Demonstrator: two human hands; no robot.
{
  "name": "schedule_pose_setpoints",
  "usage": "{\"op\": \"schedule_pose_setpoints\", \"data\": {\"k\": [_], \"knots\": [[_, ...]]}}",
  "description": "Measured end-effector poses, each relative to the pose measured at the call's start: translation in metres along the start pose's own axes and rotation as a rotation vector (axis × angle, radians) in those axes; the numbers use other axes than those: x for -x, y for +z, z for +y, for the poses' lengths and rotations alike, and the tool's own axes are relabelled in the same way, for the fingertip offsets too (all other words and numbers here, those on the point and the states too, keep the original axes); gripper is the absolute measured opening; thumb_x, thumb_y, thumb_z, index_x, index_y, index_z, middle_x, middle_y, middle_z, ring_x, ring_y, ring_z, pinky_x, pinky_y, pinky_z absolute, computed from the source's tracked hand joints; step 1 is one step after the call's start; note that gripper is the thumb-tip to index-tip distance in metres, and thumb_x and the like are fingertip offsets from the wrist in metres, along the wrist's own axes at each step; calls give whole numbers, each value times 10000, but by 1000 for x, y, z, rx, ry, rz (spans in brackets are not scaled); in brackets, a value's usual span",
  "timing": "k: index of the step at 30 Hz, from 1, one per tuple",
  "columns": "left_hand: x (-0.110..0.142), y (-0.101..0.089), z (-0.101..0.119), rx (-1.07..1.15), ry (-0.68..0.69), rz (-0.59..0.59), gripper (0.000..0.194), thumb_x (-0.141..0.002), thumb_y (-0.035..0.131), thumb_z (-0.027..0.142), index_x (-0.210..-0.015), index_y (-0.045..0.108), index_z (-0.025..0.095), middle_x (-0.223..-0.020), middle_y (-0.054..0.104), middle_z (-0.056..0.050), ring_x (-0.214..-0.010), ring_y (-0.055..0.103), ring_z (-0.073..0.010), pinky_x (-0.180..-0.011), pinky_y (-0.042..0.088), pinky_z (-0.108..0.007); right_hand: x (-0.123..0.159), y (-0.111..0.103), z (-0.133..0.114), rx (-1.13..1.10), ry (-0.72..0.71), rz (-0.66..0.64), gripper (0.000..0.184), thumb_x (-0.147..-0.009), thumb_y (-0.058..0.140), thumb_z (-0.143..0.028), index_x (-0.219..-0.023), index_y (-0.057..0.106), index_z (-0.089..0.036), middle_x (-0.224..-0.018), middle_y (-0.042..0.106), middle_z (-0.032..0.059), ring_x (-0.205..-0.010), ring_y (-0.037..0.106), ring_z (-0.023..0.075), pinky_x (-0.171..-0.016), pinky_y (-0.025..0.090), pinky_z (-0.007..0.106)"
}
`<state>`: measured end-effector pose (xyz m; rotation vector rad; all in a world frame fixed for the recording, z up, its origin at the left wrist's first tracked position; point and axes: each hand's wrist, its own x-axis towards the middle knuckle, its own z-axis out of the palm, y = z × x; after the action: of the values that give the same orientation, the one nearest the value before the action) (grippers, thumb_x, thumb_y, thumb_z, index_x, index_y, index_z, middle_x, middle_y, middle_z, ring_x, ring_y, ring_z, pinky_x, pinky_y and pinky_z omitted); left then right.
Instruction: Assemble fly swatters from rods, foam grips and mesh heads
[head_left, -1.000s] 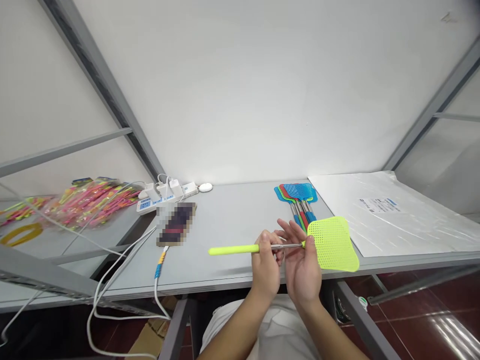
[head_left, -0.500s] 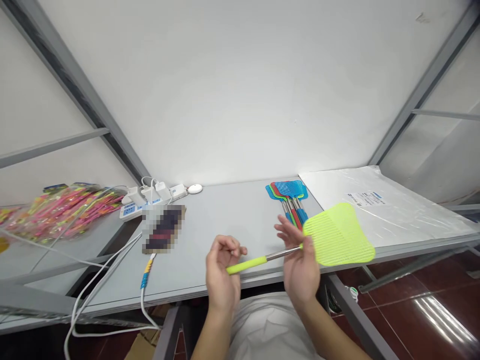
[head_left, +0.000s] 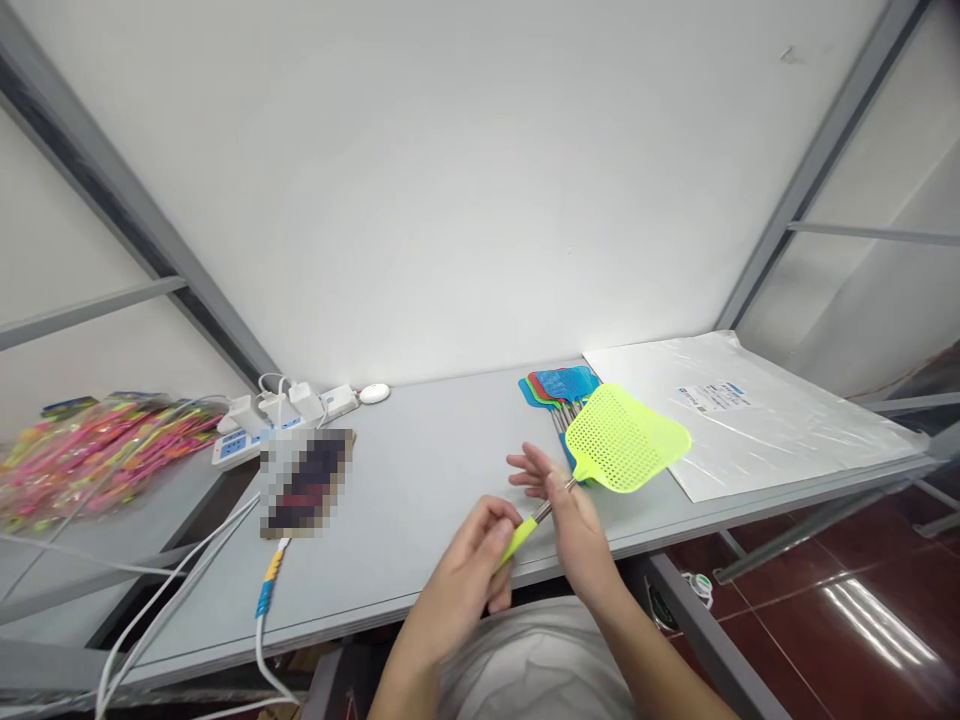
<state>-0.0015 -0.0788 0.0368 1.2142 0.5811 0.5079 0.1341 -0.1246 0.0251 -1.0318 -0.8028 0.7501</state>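
Observation:
A yellow-green fly swatter [head_left: 630, 440] points away to the right over the table, with its perforated head raised and tilted. My left hand [head_left: 480, 555] is closed around its green handle. Beside the metal shaft is my right hand [head_left: 574, 525], its fingers stretched out and its thumb touching the shaft near the neck. A pile of blue, red and green fly swatters [head_left: 559, 385] lies behind the held one, which partly hides their handles.
On the right lies a flat white wrapped package [head_left: 675, 370] with a label. At left are a power strip [head_left: 236, 447] with plugged-in chargers, a blurred-out object [head_left: 307, 485], white cables [head_left: 180, 585] and bagged pink and yellow items [head_left: 112, 450]. A white wall [head_left: 480, 200] stands behind.
My left hand has closed on the handle. The swatter has turned so its head points farther away from me, and my right hand's fingers stay extended. The view has shifted slightly.

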Motion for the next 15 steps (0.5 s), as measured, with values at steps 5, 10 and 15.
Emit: {"op": "schedule_pose_setpoints", "data": {"k": [5,10,15], "knots": [[-14,32,-16,170,-105,35,476,-866,543,597,-1170,533,230,-537,348,92,-421,280,-83,-430,336,-209,8,-3,-2,140,120,-133,468,-968,424,-479,-1404,478,-319,-1277,609,55,-1102,587,232,-942,472,414],[-65,42,-5,35,55,288,337,-839,603,536,-888,619,203,-637,510,17,-533,455,-128,-505,383,-229,-7,-31,-10,465,-78,20,441,-918,549,-391,-1350,544,-303,-1304,589,69,-1146,555,266,-985,434,432],[-124,47,9,-589,278,286,382,-916,469,424,-593,456,219,-559,477,21,-521,438,-151,-494,314,-236,-36,-89,-10,727,-199,362,303,-902,552,-403,-1150,657,-264,-1186,644,98,-1105,559,298,-965,389,474]]}}
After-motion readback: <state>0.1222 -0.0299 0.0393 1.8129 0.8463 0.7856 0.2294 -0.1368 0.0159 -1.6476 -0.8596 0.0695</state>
